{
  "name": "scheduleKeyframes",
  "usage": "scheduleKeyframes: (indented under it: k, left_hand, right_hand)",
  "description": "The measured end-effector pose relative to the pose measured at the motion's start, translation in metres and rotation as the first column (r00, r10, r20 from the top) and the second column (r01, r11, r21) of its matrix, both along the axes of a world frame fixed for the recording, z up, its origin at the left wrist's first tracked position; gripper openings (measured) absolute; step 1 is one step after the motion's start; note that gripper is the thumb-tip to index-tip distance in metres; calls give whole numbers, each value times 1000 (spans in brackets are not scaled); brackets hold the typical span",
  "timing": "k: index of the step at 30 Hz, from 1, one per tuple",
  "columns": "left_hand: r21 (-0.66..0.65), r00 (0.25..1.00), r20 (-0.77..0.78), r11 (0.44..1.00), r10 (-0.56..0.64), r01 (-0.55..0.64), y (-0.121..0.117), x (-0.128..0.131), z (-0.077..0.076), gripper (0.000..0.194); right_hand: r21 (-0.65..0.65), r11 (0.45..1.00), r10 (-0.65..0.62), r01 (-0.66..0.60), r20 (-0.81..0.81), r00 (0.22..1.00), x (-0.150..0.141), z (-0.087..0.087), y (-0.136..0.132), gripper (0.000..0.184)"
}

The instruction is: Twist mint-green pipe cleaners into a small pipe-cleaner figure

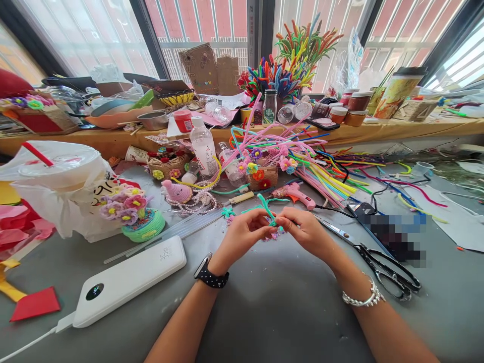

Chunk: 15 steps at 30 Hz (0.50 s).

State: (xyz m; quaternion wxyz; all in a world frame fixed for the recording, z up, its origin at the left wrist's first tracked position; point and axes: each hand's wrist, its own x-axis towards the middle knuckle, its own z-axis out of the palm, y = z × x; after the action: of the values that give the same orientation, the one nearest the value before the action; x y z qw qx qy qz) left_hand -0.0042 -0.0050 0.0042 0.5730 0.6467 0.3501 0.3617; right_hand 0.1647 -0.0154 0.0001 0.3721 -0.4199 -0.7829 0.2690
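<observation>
My left hand and my right hand meet over the middle of the grey table. Between their fingertips they pinch a teal-green pipe cleaner, bent into small loops, with one end sticking up to the left. Its lower part is partly hidden by my fingers. A teal pipe-cleaner flower lies just past my left hand. Small purple pieces show on the table behind the hands. Beyond my right hand lies a pink glue gun. Black-handled scissors rest beside my right forearm.
A white power bank and a bagged drink cup stand left, with a flower-topped green pot beside them. A heap of pipe cleaners spreads behind the hands. A phone lies right. Crowded shelf along the windows.
</observation>
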Motion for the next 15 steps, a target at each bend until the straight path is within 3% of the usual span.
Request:
scheduleKeyframes:
  k: [3,6,9,15]
  left_hand:
    - [-129,991,122,991,60,-44,1,1,-1,18]
    - [-284,956,247,955,159,-85,3,-1,-1,16]
    - [-406,909,353,912,220,-63,4,-3,-1,14]
    - [-544,802,486,838,346,-31,7,-3,-4,13]
  right_hand:
    - [-74,987,-152,143,-132,979,3,-2,3,39]
    - [-224,945,-310,238,-381,871,7,-4,6,46]
    - [-375,912,-361,167,-540,760,5,-7,7,48]
    - [-477,878,-264,-43,-557,787,-6,-9,5,32]
